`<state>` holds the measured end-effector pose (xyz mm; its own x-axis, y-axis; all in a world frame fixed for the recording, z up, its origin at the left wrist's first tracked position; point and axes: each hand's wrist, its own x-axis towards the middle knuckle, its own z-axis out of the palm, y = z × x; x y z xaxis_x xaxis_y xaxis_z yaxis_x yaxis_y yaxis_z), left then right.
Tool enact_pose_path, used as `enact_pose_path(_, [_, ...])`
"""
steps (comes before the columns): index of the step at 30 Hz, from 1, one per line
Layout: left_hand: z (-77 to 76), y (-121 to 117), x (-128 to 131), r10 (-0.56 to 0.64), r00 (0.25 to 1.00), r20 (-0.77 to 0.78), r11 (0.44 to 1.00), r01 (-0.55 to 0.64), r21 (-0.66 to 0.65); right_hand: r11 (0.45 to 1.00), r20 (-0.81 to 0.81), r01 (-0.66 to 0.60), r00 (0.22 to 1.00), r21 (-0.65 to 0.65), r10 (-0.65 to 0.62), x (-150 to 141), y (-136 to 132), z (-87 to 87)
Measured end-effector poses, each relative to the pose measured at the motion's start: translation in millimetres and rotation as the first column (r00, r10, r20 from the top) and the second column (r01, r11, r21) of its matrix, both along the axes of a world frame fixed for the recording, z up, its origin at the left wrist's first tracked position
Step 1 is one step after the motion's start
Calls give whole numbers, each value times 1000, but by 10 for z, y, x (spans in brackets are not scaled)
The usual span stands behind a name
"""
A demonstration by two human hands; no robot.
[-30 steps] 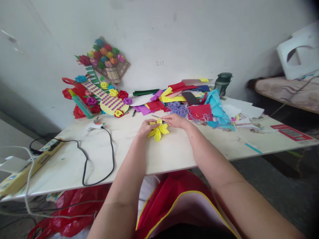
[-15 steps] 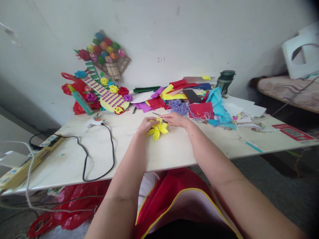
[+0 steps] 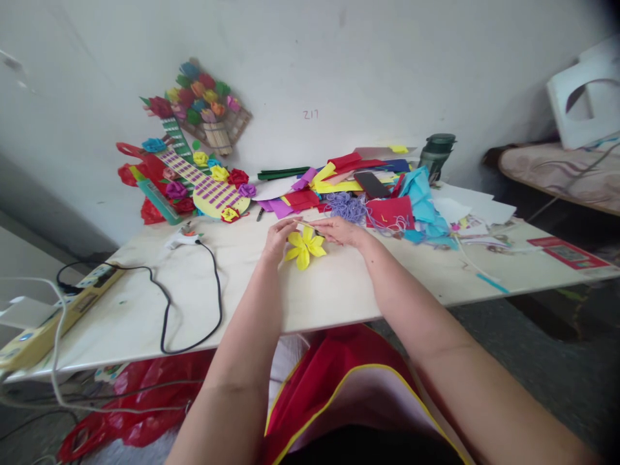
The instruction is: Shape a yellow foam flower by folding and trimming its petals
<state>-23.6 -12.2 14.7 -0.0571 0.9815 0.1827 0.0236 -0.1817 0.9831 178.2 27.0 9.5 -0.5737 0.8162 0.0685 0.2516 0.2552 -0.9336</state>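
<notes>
A yellow paper flower (image 3: pixel 303 248) with pointed petals faces me between my two hands, just above the pale tabletop. At its left edge my left hand (image 3: pixel 279 237) grips it, the fingers curled and partly hidden behind the petals. On the other side my right hand (image 3: pixel 339 231) is closed round what looks like a pair of scissors (image 3: pixel 303 223). Their thin blade points left behind the top petal, and a dark part shows beneath the fingers. Exactly where the blade touches the flower is too small to make out.
Coloured paper, purple yarn (image 3: pixel 346 206) and a phone (image 3: pixel 371 185) lie behind my hands. A glue bottle (image 3: pixel 159 201) and a flower-decorated paper guitar (image 3: pixel 217 194) stand at the back left. Left of me are a glue gun (image 3: pixel 183 237), its black cable and a power strip (image 3: pixel 62 313).
The flower turns slightly to face me more upright. My left hand shifts a little up and left, while the blade tilts and moves closer to the left fingers.
</notes>
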Motion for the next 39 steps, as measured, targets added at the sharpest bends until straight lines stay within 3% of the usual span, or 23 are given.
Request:
enact_pose_path(6, [35, -25, -27, 58, 998, 9, 998, -59, 15, 999, -37, 27, 999, -24, -28, -9, 20, -31])
enact_pose_path(13, [36, -67, 7, -31, 999, -42, 999, 29, -34, 998, -92, 12, 996, -55, -17, -21, 54, -72])
enact_pose_path(18, [34, -50, -17, -18, 998, -64, 1000, 18, 0, 996, -121, 27, 992, -88, -38, -43, -1, -38])
enact_pose_path(23, [38, -24, -66, 91, 996, 18, 987, -93, 130, 989, -135, 59, 988, -132, -77, -63, -77, 35])
enact_pose_path(26, [43, -21, -85, 235, 965, 119, 946, -256, 200, 987, -134, 80, 986, -142, -99, -76, -97, 61])
enact_pose_path(29, [53, -29, -79, 341, 925, 168, 910, -370, 188, 986, -139, 87, 985, -142, -107, -79, -86, 58])
enact_pose_path(39, [51, -37, -11, 268, 959, 91, 949, -279, 146, 988, -139, 83, 985, -128, -101, -77, -52, 23])
